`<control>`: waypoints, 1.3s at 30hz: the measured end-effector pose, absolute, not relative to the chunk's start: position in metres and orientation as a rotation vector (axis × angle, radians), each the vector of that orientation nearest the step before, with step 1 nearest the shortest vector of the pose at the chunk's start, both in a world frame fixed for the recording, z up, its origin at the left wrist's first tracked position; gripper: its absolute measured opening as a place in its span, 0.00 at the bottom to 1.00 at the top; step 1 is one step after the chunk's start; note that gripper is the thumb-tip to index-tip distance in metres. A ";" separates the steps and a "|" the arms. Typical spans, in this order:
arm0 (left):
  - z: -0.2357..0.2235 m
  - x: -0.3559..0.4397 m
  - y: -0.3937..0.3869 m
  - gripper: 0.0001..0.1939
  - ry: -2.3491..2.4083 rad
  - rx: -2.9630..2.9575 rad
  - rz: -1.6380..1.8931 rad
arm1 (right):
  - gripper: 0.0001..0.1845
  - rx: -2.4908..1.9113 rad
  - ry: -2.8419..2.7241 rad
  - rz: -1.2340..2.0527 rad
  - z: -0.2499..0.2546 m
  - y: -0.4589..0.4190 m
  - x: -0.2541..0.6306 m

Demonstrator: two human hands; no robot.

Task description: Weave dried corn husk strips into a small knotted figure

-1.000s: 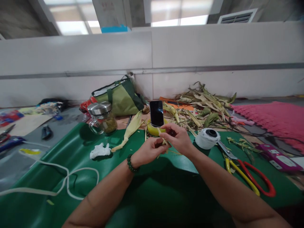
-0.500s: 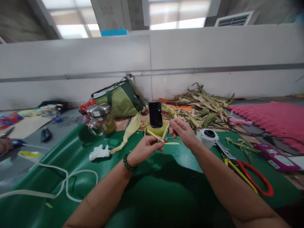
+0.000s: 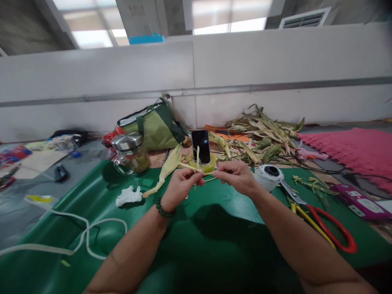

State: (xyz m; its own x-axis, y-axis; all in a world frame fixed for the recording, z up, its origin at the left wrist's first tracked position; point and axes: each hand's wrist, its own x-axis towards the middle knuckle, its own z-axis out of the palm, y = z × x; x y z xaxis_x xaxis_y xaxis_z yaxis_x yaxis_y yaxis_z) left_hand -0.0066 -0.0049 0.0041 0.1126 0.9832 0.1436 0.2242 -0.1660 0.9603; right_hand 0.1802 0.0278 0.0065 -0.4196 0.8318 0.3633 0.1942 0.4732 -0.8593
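Pale yellow corn husk strips (image 3: 190, 166) cross one another between my two hands, above the green mat (image 3: 196, 245). My left hand (image 3: 183, 183), with a dark beaded bracelet at the wrist, pinches the strips near their crossing. One strip end points up in front of the phone (image 3: 201, 141). My right hand (image 3: 234, 175) is closed, thumb and finger gripping the right end of a strip. Behind the hands, the phone leans upright in a yellow-green roll (image 3: 211, 164). A larger corn husk piece (image 3: 169, 167) lies left of my left hand.
At left stand a glass jar (image 3: 134, 157) and a green bag (image 3: 162, 128), with white tissue (image 3: 129, 197) and a white cord (image 3: 87, 228) nearer. At right are a white-wrapped roll (image 3: 266, 179), scissors (image 3: 332, 226), a purple device (image 3: 359, 202), husks (image 3: 263, 126) and pink cloth (image 3: 352, 153).
The strips have turned: one now points up, and another runs across to my right hand. My right hand has lowered slightly. The other person's hand at far left has left view.
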 end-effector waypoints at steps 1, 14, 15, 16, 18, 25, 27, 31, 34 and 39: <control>0.005 -0.007 -0.004 0.18 1.225 1.539 1.130 | 0.17 -0.872 -1.879 0.997 0.006 0.030 0.182; 0.000 -0.005 -0.003 0.17 1.182 1.463 1.101 | 0.13 -0.876 -1.977 0.857 0.007 0.043 0.195; -0.001 -0.005 -0.003 0.17 1.174 1.448 1.089 | 0.12 -0.875 -1.975 0.773 0.008 0.042 0.194; -0.002 -0.004 -0.003 0.17 1.158 1.436 1.070 | 0.11 -0.867 -1.973 0.703 0.008 0.040 0.192; -0.004 -0.001 -0.004 0.16 1.112 1.434 1.017 | 0.11 -0.833 -1.974 0.651 0.008 0.036 0.185; 0.000 0.004 -0.009 0.20 1.052 1.554 0.860 | 0.14 -0.738 -1.982 0.763 0.007 0.025 0.170; 0.001 0.003 -0.008 0.23 1.040 1.568 0.850 | 0.15 -0.743 -1.942 0.725 0.007 0.027 0.172; -0.002 0.003 -0.007 0.20 1.040 1.547 0.865 | 0.16 -0.810 -1.946 0.676 0.005 0.032 0.179; -0.010 0.007 -0.005 0.17 1.111 1.568 0.900 | 0.12 -0.911 -1.882 0.434 0.003 0.032 0.181; -0.028 0.011 -0.003 0.13 1.213 1.749 0.941 | 0.08 -0.768 -2.218 0.023 0.000 0.021 0.171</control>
State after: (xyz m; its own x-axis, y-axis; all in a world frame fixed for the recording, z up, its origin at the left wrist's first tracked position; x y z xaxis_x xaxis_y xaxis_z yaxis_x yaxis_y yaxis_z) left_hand 0.0105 -0.0034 -0.0279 0.2657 0.9548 0.1334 0.3664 -0.2280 0.9021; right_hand 0.1712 0.0209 -0.0003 -0.5185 0.5328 0.6688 0.5185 0.8179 -0.2495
